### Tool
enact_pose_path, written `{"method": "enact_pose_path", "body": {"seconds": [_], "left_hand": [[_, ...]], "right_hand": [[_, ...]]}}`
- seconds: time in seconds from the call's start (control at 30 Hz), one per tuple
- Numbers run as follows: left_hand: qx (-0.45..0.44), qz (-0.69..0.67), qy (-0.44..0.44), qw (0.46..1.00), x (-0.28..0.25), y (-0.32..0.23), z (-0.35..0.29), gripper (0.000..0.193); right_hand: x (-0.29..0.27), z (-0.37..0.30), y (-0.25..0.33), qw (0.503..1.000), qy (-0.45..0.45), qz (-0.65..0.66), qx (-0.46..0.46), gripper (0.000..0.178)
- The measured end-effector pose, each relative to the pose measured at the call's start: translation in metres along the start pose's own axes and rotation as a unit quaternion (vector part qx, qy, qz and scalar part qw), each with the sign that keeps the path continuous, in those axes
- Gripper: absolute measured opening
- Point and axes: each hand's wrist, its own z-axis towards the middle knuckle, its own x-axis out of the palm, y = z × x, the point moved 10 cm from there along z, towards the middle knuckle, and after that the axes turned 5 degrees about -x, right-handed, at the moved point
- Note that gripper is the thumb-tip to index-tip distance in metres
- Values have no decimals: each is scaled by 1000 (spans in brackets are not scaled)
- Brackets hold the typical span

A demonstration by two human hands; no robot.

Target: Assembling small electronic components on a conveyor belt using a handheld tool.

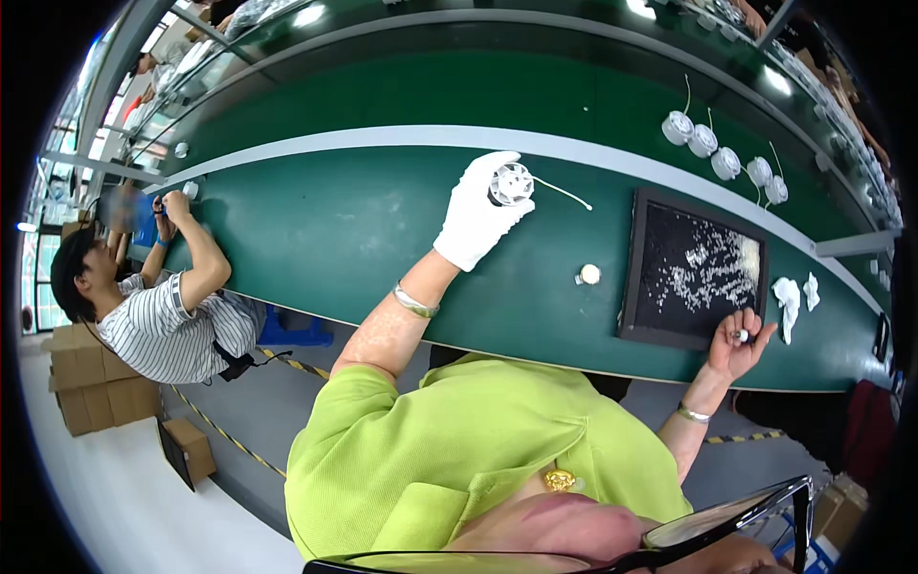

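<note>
My left hand [474, 215] wears a white glove and is closed around a round white plastic housing with spokes [512, 184]. A thin white cable [564, 194] sticks out of the housing to the right, over the green table [382, 206]. Bare and palm up, my right hand [732, 356] is by the near right corner of a black tray [628, 268]. Its curled fingers hold a small white and dark piece [741, 336], too small to name. Many tiny whitish parts [698, 273] lie scattered in the tray. Between my hands sits a small cream-coloured round piece [589, 275].
Several round white housings [726, 164] with cables stand in a row beyond the tray. Crumpled white gloves or cloths [787, 304] lie to its right. A light-grey rail [402, 139] runs along behind the table. At the far left, a person in a striped shirt [163, 311] works at the same table.
</note>
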Motion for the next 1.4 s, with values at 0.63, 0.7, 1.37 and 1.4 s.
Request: {"method": "enact_pose_path", "body": {"seconds": [0.63, 0.7, 1.37, 1.4], "left_hand": [[182, 55, 128, 973, 125, -53, -71, 62], [177, 58, 126, 974, 127, -50, -70, 61], [148, 65, 89, 983, 115, -46, -67, 45], [147, 65, 96, 982, 117, -45, -67, 45]], "right_hand": [[108, -7, -135, 986, -61, -105, 112, 76], [106, -5, -148, 983, -65, -122, 123, 77], [91, 1, -190, 988, -26, -135, 71, 52], [92, 1, -190, 987, -19, -144, 68, 52]]}}
